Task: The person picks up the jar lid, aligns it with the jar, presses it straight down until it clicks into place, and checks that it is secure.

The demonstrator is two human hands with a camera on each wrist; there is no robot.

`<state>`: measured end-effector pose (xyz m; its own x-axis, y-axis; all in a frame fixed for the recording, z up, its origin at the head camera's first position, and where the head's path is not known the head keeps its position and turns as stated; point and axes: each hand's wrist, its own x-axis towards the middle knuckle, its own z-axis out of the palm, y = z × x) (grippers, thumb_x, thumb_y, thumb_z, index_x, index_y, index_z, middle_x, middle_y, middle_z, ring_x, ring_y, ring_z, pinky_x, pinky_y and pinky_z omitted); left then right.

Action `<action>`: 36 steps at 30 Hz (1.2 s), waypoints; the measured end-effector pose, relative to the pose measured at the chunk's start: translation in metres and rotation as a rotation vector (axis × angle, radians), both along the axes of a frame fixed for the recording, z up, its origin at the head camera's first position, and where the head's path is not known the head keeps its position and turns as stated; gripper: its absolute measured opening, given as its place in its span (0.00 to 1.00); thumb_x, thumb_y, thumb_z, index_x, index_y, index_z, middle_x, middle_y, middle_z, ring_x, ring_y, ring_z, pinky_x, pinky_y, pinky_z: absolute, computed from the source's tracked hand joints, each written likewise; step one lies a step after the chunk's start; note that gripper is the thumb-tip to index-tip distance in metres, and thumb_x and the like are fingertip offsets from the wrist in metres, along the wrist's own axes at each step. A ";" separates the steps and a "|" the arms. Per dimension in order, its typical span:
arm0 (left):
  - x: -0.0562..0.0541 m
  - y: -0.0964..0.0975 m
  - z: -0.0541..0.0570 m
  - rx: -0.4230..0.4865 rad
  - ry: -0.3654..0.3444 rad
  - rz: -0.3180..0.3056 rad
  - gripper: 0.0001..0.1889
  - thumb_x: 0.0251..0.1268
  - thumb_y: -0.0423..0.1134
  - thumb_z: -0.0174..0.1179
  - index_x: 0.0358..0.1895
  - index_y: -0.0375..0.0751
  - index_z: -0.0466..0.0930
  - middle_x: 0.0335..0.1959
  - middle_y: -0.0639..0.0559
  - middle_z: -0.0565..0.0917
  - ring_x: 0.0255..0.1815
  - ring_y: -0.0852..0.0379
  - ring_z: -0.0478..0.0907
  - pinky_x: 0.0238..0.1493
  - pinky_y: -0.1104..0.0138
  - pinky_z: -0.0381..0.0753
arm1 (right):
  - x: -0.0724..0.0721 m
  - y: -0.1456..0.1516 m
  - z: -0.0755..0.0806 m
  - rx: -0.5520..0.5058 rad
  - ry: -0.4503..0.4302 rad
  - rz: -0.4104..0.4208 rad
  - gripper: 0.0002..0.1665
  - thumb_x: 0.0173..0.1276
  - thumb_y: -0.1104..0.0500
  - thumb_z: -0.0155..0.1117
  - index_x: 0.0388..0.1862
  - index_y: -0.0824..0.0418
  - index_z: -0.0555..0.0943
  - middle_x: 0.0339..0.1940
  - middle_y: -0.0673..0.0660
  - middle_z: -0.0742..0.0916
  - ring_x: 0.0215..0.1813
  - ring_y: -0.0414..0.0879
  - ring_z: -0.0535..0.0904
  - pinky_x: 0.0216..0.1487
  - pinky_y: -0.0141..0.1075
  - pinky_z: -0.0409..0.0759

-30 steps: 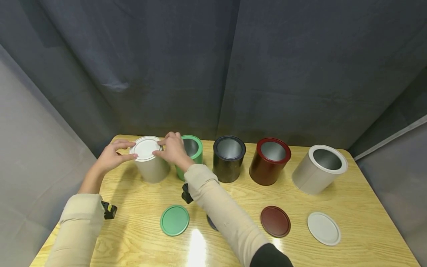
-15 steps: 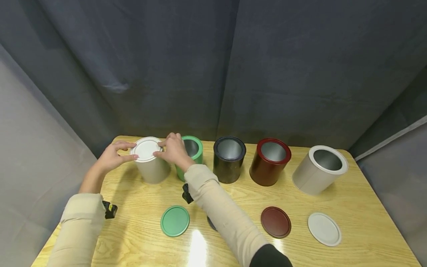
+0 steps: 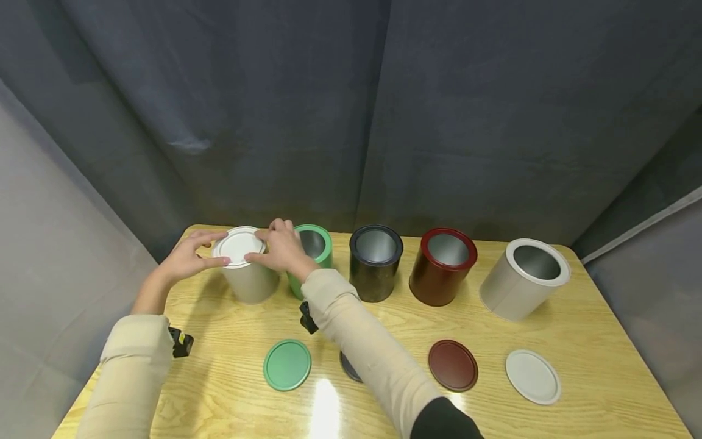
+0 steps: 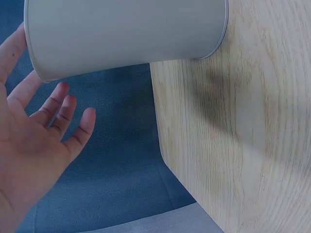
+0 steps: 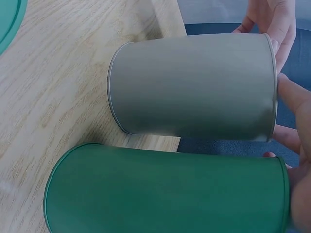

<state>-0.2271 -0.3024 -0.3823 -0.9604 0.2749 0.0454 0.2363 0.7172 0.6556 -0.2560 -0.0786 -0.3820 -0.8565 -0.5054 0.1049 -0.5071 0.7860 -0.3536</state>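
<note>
Four lids (image 3: 453, 366) lie before five cans (image 3: 375, 279) (another lid (image 3: 238, 246) atop the leftmost can (image 3: 251, 284))

Glare whitens the near part of the table (image 3: 247, 329); a soft shadow lies beside the left sleeve (image 3: 131, 360). Both wrist views look bluish, the pale can (image 5: 192, 87) darkening toward the green can (image 5: 165, 189).

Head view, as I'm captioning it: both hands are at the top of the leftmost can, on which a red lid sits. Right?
Not quite: the lid is white, as the head view shows. The left hand and right hand are at the top of the leftmost can.
</note>
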 end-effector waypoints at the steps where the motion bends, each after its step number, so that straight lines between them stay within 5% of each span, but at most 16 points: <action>1: 0.000 0.000 0.000 -0.001 -0.005 0.001 0.33 0.54 0.44 0.65 0.62 0.33 0.66 0.59 0.34 0.64 0.55 0.37 0.61 0.50 0.44 0.63 | 0.000 0.000 0.000 0.006 -0.006 0.002 0.36 0.57 0.34 0.57 0.63 0.48 0.71 0.51 0.53 0.72 0.51 0.46 0.61 0.46 0.35 0.62; 18: 0.001 0.000 0.001 -0.004 -0.021 -0.001 0.32 0.54 0.41 0.65 0.61 0.30 0.66 0.56 0.34 0.66 0.49 0.39 0.63 0.42 0.55 0.66 | 0.000 -0.006 -0.003 0.026 -0.016 -0.020 0.37 0.58 0.33 0.56 0.64 0.46 0.69 0.52 0.52 0.72 0.51 0.45 0.61 0.50 0.36 0.61; 36: -0.008 0.003 0.002 -0.073 -0.007 -0.057 0.35 0.55 0.44 0.64 0.63 0.30 0.63 0.57 0.32 0.65 0.53 0.38 0.62 0.50 0.45 0.64 | -0.005 0.001 -0.002 -0.016 0.001 -0.020 0.36 0.58 0.36 0.58 0.62 0.50 0.72 0.51 0.53 0.72 0.51 0.46 0.61 0.47 0.34 0.63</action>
